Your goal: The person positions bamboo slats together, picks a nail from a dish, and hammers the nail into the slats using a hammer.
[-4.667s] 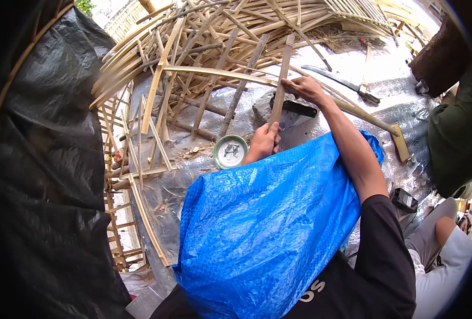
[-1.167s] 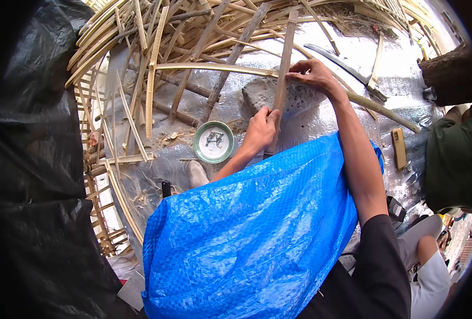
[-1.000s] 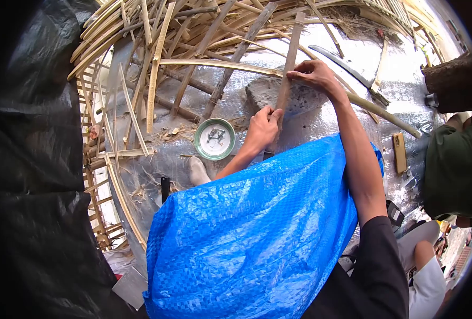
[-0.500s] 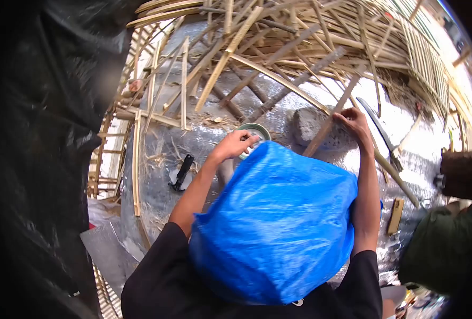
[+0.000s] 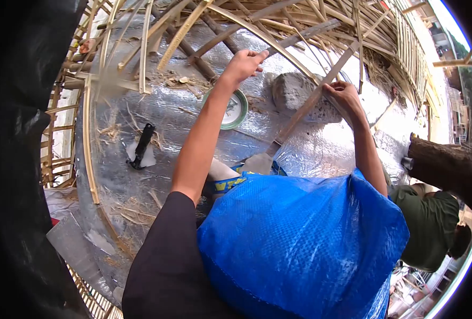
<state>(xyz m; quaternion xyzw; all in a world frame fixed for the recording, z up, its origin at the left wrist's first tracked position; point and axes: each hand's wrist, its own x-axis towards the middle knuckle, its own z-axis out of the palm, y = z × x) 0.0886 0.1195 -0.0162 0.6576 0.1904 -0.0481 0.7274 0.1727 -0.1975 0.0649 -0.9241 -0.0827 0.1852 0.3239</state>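
Observation:
My left hand (image 5: 242,68) reaches forward above a green-rimmed bowl (image 5: 240,110) holding small pieces; its fingers are close together, and I cannot make out what they hold, if anything. My right hand (image 5: 344,97) pinches the near end of a thin bamboo strip (image 5: 278,49) where it crosses a flat wooden slat (image 5: 309,103). The slat leans over a grey stone block (image 5: 294,91). A blue woven sheet (image 5: 299,234) covers my lap.
Bamboo strips (image 5: 390,40) are heaped at the far side. A black-handled tool (image 5: 142,146) lies at left. A dark log (image 5: 443,161) and a person in a green shirt (image 5: 424,228) are at right. Black sheeting (image 5: 18,159) hangs at far left.
My left hand has left the slat, passed over the bowl and moved forward beyond it. My right hand remains by the slat and strip. The view has shifted.

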